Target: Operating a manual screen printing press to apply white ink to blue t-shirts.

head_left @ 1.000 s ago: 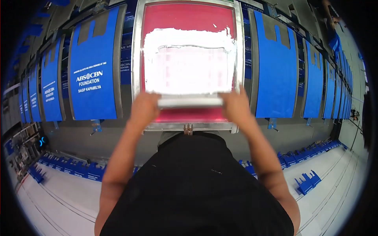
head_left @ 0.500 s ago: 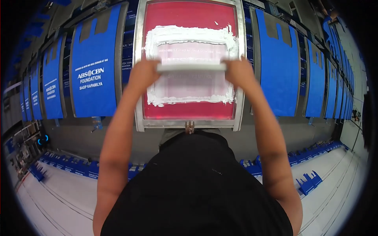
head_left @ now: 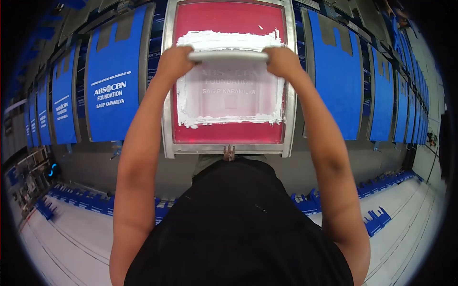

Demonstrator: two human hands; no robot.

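Observation:
My left hand (head_left: 176, 59) and my right hand (head_left: 281, 62) are closed on the two ends of a white squeegee bar (head_left: 228, 56), held level across the upper part of a pink printing screen (head_left: 229, 19) in a metal frame (head_left: 167, 133). Thick white ink (head_left: 224, 39) forms ridges above the bar, down the sides and along the lower edge of the printed area. Between them, below the bar, a thin pale film shows faint lettering. A metal fitting (head_left: 229, 153) is at the middle of the frame's near edge, close to my black shirt.
Rows of blue cut fabric panels (head_left: 334, 90) on metal boards run left and right of the screen, some with white print. Blue pieces (head_left: 377, 221) rest on pale surfaces low on both sides. Equipment (head_left: 33, 176) stands at lower left. Part of another person seems visible at top right, too small to make out.
My hands have pushed the squeegee away from me, from the screen's near part to its upper part. The white ink layer behind the bar has thinned, leaving the lettering showing.

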